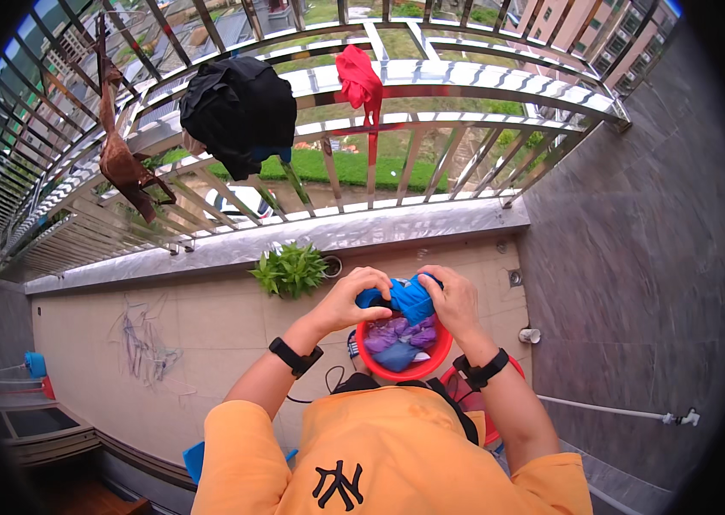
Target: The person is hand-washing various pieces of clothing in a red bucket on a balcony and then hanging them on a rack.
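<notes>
A bright blue cloth garment (pixel 409 297) is stretched between my two hands, above the far rim of a red plastic basin (pixel 445 346). My left hand (pixel 355 297) grips its left end, with thumb and fingers curled around a dark part. At the right end, my right hand (pixel 452 297) pinches the fabric under the thumb. Inside the basin lie purple cloth (pixel 394 335) and a darker blue cloth (pixel 394 356). A second red basin (pixel 472 412) is partly hidden behind my right forearm.
Black clothing (pixel 240 109), a red cloth (pixel 360 77) and a brown garment (pixel 121 158) hang on the metal balcony railing (pixel 465 76). A potted plant (pixel 292 270) stands by the ledge. Tangled hangers (pixel 140 344) lie on the tiles. A white cup (pixel 529 335) and pipe (pixel 607 409) are at right.
</notes>
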Motion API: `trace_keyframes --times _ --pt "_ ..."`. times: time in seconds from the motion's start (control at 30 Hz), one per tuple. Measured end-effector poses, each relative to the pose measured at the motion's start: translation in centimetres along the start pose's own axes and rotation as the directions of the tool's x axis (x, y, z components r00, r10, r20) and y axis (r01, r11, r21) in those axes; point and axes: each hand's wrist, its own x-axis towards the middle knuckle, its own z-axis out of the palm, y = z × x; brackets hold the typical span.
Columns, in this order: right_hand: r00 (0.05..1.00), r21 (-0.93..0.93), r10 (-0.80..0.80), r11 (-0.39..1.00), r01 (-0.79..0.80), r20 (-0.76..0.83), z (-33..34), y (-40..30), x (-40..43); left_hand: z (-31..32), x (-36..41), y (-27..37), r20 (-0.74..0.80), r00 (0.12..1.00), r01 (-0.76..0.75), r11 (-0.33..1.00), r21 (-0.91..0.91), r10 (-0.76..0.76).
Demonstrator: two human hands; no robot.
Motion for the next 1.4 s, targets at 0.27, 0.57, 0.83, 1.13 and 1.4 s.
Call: trace_keyframes --times 0.27,0.57,0.83,1.13,1.4 --pt "0.947 -0.137 -0.235 0.968 0.209 -0.218 -2.0 -2.5 -0.1 -1.4 -1.9 -2.4 -0.096 0.995 0.001 0.947 0.320 0.031" --pt "0.997 0.943 0.003 0.325 0.070 -0.075 -3.4 -7.8 -1.0 2.4 1.4 -0.9 -0.052 0.987 -0.124 0.927 0.355 0.152" --pt "0.927 0.565 0.317 0.810 -0.156 -0.200 -7.4 -2.8 -0.1 -3.4 2.9 1.2 -0.236 0.970 0.023 0.991 -0.128 -0.053" --pt "0.863 0.038 0.460 0.886 -0.462 -0.209 -6.3 10.6 -9.4 -19.1 4.0 13.5 -0.761 0.643 -0.350 0.850 -0.394 -0.088" --pt "0.870 -0.134 0.431 0.873 -0.469 -0.239 -3.8 14.2 -13.2 -38.5 12.2 7.5 -0.906 0.385 0.390 0.859 0.331 0.174"
